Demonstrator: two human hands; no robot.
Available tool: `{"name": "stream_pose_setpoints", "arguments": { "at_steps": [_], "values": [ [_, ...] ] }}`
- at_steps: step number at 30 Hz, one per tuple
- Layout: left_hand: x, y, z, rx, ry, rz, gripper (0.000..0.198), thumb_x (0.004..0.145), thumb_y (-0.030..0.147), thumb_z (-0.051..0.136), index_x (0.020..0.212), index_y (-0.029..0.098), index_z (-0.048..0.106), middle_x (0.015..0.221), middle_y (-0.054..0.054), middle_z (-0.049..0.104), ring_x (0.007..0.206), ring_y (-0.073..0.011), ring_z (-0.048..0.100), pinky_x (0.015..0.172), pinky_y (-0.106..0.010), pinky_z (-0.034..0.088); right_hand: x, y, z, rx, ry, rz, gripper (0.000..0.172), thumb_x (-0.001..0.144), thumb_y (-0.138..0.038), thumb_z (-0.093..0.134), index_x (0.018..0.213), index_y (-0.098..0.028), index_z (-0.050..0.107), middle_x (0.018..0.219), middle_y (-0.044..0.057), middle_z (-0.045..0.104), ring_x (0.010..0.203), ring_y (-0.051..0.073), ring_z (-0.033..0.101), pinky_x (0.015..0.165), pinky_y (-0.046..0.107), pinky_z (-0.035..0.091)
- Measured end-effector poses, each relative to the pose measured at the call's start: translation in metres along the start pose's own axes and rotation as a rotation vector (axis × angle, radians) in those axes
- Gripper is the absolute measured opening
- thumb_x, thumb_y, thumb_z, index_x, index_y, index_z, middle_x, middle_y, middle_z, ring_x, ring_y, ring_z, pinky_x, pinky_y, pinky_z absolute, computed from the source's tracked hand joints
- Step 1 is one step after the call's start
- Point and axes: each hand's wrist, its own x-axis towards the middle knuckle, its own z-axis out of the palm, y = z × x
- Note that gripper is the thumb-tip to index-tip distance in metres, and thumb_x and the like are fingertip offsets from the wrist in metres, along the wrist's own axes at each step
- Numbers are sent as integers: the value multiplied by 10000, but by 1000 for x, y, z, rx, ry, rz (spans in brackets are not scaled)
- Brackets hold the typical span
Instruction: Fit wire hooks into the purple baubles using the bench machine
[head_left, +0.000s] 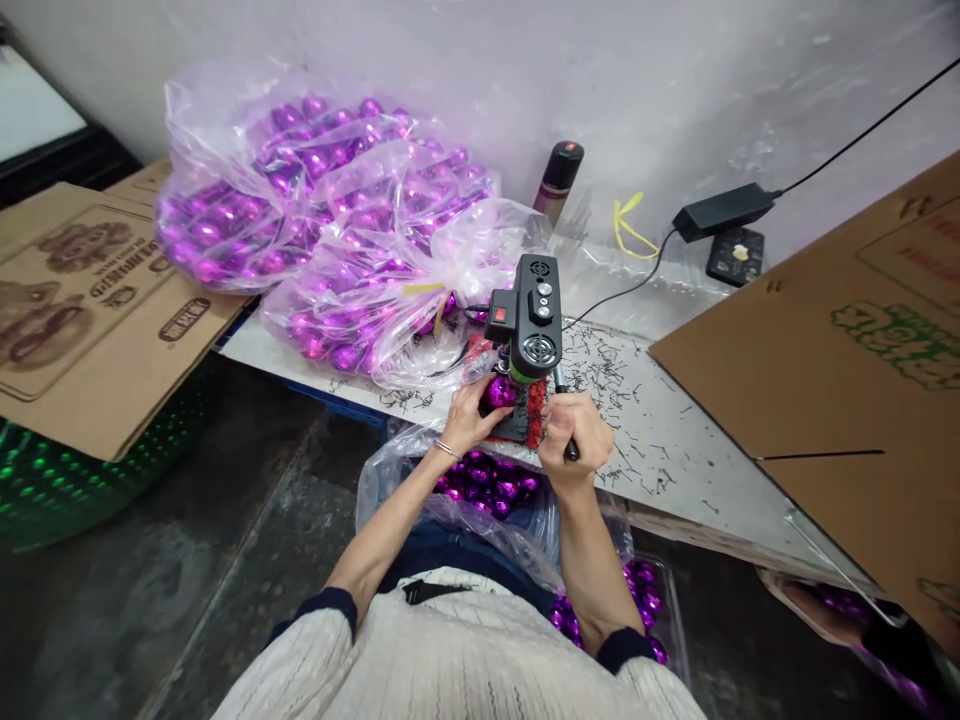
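Note:
Between the thumb and fingers of my left hand [471, 418] is a shiny purple bauble [500, 392], held beneath the head of a small black bench press machine [537, 318]. My right hand [576, 436] is closed round the machine's lever handle [571, 450], whose black end pokes out below the fist. Red matting lies under the machine on the white table [645, 440]. Just below the table edge, an opened clear bag with more purple baubles [491, 485] sits at my lap. The bauble's top is partly hidden by the machine head.
Big clear bags of purple baubles [330, 200] fill the table's left. Behind stand a spray can [559, 180] and a power adapter [724, 211] with its cord. Cardboard boxes flank me left [97, 310] and right [840, 370]. Small dark bits litter the tabletop.

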Motion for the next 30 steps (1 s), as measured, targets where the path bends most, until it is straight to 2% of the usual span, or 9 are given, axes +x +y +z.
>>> {"name": "stream_pose_setpoints", "arguments": {
  "at_steps": [3, 8, 15, 19, 25, 30],
  "values": [
    [-3, -4, 6, 42, 0, 93, 667, 868, 491, 732, 1417, 173, 525, 1319, -172, 674, 1225, -320, 643, 1059, -497, 486, 1, -2, -1, 7, 0, 8, 236, 948, -112, 471, 742, -225, 492, 662, -2, 610, 610, 121, 581, 589, 268, 426],
    [-6, -12, 11, 28, -1, 123, 695, 871, 528, 714, 1441, 191, 503, 1328, -173, 668, 1232, -316, 641, 1080, -510, 464, -1, -4, 0, 22, 4, 13, 231, 943, -119, 476, 744, -227, 518, 664, 0, 623, 624, 134, 603, 585, 277, 438],
    [-5, -15, 13, 16, 0, 103, 692, 857, 545, 725, 1420, 195, 525, 1322, -168, 672, 1225, -314, 645, 1067, -505, 482, -29, 1, 10, 80, 29, 67, 216, 969, -176, 448, 773, -227, 525, 722, 8, 615, 637, 131, 585, 588, 275, 468],
    [-7, -14, 13, 27, 16, 97, 682, 851, 562, 725, 1398, 197, 543, 1291, -162, 686, 1190, -310, 658, 1050, -503, 495, -45, 7, 19, 119, 83, 88, 249, 1002, -233, 410, 772, -230, 504, 738, 4, 598, 643, 130, 582, 651, 305, 497],
    [-8, -12, 13, 17, 28, 121, 639, 890, 522, 696, 1409, 188, 530, 1287, -167, 681, 1180, -304, 650, 1029, -502, 503, -53, 10, 28, 140, 165, 97, 293, 1025, -290, 396, 758, -232, 499, 736, -7, 580, 638, 127, 575, 721, 341, 509],
    [-7, -11, 13, -1, 26, 98, 631, 872, 516, 718, 1387, 191, 553, 1275, -163, 680, 1196, -314, 638, 1041, -520, 500, -56, 13, 30, 159, 161, 88, 304, 1034, -315, 383, 761, -231, 487, 739, -13, 563, 623, 118, 571, 714, 334, 517]
  ]
}}
